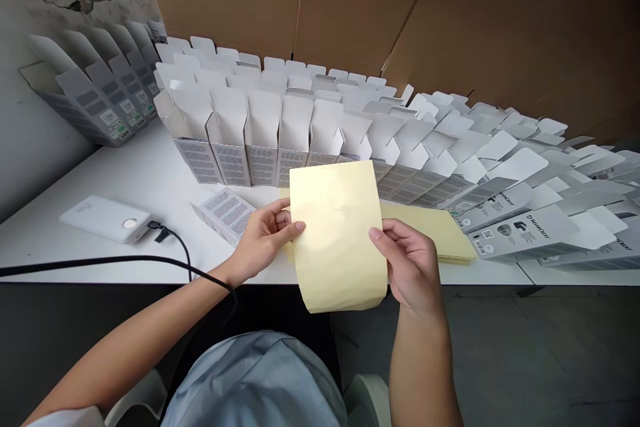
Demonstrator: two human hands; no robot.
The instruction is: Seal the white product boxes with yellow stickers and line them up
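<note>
A pale yellow paper sheet (336, 233) hangs bowed between my two hands, above the front edge of the white table (125, 173). My left hand (265, 237) pinches its left edge, thumb on top. My right hand (406, 263) grips the right edge, fingers on the near face. Behind the sheet, a stack of similar yellow sheets (425, 230) lies on the table, partly hidden by the held sheet and my right hand. A white printed carton (226, 215) lies on its side just beyond my left hand.
Several rows of upright white cartons (260, 140) with open flaps fill the table's far side, and more stand at the far left. A white power bank (106, 219) with a black cable lies on the left. Brown cardboard (500, 7) stands behind.
</note>
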